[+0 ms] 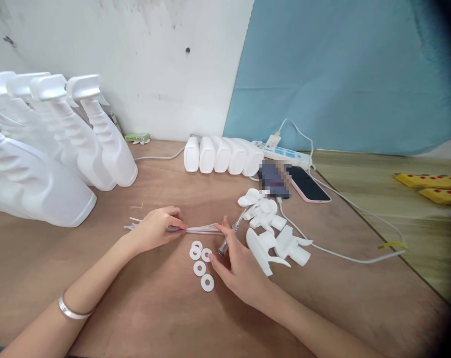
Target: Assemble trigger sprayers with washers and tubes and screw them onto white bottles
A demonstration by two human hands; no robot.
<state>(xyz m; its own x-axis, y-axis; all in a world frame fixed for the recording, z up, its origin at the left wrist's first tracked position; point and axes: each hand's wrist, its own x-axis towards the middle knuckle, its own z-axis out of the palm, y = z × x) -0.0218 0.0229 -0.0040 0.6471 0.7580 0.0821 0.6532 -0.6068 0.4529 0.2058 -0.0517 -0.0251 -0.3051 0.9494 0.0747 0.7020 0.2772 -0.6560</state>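
Observation:
My left hand (160,228) is closed on a bundle of thin white plastic tubes (203,229), pinching them with the thumb and fingertips. Their other ends stick out behind the hand. At the right ends of the tubes is my right hand (240,266), fingers stretched and thumb spread away, fingertips against the tube ends. A clear cylindrical pump part (223,246) shows between its thumb and fingers; whether the hand touches it I cannot tell. Several flat white ring washers (200,268) lie by the right thumb. White trigger spray heads (264,243) are piled just beyond the right hand.
White spray bottles (113,149) stand grouped at the left. Several white bottles (221,156) line the back by the wall. A power strip (288,156), a dark phone-like object (273,179), a pink-edged phone (309,184) and a looping white cable (344,256) occupy the right side.

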